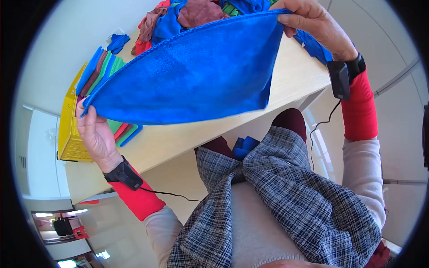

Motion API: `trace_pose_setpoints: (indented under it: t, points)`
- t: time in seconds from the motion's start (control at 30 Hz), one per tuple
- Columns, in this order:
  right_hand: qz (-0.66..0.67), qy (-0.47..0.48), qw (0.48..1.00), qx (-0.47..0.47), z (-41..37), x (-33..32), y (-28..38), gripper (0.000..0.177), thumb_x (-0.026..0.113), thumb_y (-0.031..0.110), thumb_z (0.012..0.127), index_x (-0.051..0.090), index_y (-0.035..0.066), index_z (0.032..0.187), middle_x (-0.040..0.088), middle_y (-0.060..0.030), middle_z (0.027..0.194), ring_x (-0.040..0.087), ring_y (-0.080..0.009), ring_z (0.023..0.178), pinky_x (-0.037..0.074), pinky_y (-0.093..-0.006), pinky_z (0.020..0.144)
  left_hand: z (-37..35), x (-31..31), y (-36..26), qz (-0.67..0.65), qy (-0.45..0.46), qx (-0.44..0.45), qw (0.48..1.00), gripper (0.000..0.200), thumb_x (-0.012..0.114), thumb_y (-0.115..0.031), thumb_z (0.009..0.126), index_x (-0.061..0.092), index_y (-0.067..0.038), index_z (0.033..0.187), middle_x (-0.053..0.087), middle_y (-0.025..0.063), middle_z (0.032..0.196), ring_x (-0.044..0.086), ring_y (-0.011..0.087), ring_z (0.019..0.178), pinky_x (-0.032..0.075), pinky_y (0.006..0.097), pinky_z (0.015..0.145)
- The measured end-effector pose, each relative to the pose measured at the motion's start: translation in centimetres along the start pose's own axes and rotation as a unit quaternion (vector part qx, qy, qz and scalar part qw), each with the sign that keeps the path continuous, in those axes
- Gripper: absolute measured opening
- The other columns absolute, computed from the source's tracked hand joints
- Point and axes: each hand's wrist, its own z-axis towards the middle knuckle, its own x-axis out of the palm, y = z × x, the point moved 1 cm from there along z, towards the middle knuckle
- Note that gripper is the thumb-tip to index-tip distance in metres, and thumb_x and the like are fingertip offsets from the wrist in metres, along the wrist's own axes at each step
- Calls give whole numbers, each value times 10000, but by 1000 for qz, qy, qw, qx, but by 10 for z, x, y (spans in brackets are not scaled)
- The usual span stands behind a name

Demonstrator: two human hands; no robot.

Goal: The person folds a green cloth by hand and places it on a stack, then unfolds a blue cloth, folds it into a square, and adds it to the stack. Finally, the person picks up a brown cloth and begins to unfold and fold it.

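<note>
A blue cloth (187, 76) is stretched out in the air above the light wooden table (295, 76), its long edge running between my two hands. My left hand (96, 129) pinches its lower left corner. At the upper right, my right hand (308, 22) grips the other corner between thumb and fingers. The cloth's free side hangs down toward the table's front edge. Under its left part, folded green, red and blue cloths (127, 133) show partly; the rest of them is hidden.
A loose heap of blue, brown, red and green cloths (201, 13) lies at the back. On the left stands a yellow basket (71, 138) with folded cloths (96, 71). A small blue cloth (118, 43) lies behind it. Another blue item (245, 146) is below the table edge.
</note>
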Motion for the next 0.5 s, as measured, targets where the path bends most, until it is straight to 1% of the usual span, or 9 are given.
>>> trace_pose_setpoints:
  t: [0.07, 0.1, 0.2, 0.23, 0.33, 0.37, 0.43, 0.47, 0.5]
  points:
    - [-43, 14, 998, 52, 4, 4, 9, 218, 630, 106, 1034, 727, -19, 1184, 695, -62, 911, 623, -128, 775, 543, -237, 756, 4, -5, 8, 18, -7, -6, 1000, 231, 648, -107, 1011, 624, -31, 1228, 662, 59, 1174, 608, 140, 1099, 452, 316, 1015]
    - [-44, 13, 998, 53, 5, 0, 5, 218, 630, 106, 1034, 727, -19, 1184, 695, -62, 911, 623, -128, 775, 543, -237, 756, 4, -7, 15, 39, -17, -17, 999, 221, 650, -104, 1011, 627, -33, 1219, 666, 52, 1159, 611, 130, 1079, 457, 302, 999]
    - [-214, 78, 973, 22, 12, -22, -38, 245, 598, 229, 1067, 691, 82, 1239, 679, -47, 919, 679, -128, 816, 566, -246, 748, 11, -9, 28, 74, -12, -38, 996, 199, 653, -97, 1010, 631, -35, 1198, 673, 36, 1125, 614, 107, 1036, 464, 274, 959]
    - [-217, 76, 973, 23, 14, -20, -46, 245, 598, 229, 1067, 691, 82, 1239, 679, -47, 919, 679, -128, 816, 566, -246, 748, 11, -9, 33, 89, 0, -54, 995, 187, 655, -92, 1010, 633, -36, 1187, 676, 27, 1106, 613, 94, 1013, 467, 260, 935]
    - [-299, 38, 951, 72, 25, -10, -62, 277, 599, 271, 1065, 693, 74, 1235, 669, -51, 887, 684, -120, 792, 559, -233, 731, 23, -13, 51, 110, 31, -75, 991, 164, 653, -84, 1011, 635, -39, 1167, 674, 5, 1062, 602, 68, 969, 464, 237, 895]
    - [-304, 33, 949, 72, 30, -11, -61, 277, 599, 271, 1065, 693, 74, 1235, 669, -51, 887, 684, -120, 792, 559, -233, 731, 28, -14, 57, 122, 44, -78, 988, 152, 651, -79, 1012, 635, -41, 1159, 668, -7, 1036, 591, 55, 948, 458, 227, 879]
    - [-361, -19, 931, 40, 41, -15, -58, 239, 593, 230, 1064, 697, 73, 1211, 672, -69, 884, 696, -164, 806, 567, -261, 725, 39, -15, 59, 130, 61, -78, 987, 142, 648, -75, 1013, 636, -43, 1150, 662, -19, 1011, 580, 43, 927, 453, 218, 863]
    - [-383, -42, 922, 29, 40, -9, -54, 221, 590, 209, 1064, 699, 72, 1199, 674, -78, 882, 702, -186, 813, 571, -274, 722, 42, -15, 61, 146, 69, -68, 985, 136, 644, -68, 1012, 636, -42, 1146, 650, -24, 1009, 571, 44, 917, 450, 217, 855]
    - [-385, -46, 921, 29, 38, -7, -45, 221, 590, 209, 1064, 699, 72, 1199, 674, -78, 882, 702, -186, 813, 571, -274, 722, 45, -13, 59, 161, 77, -50, 983, 131, 641, -60, 1012, 636, -41, 1141, 637, -29, 1008, 563, 45, 907, 446, 217, 846]
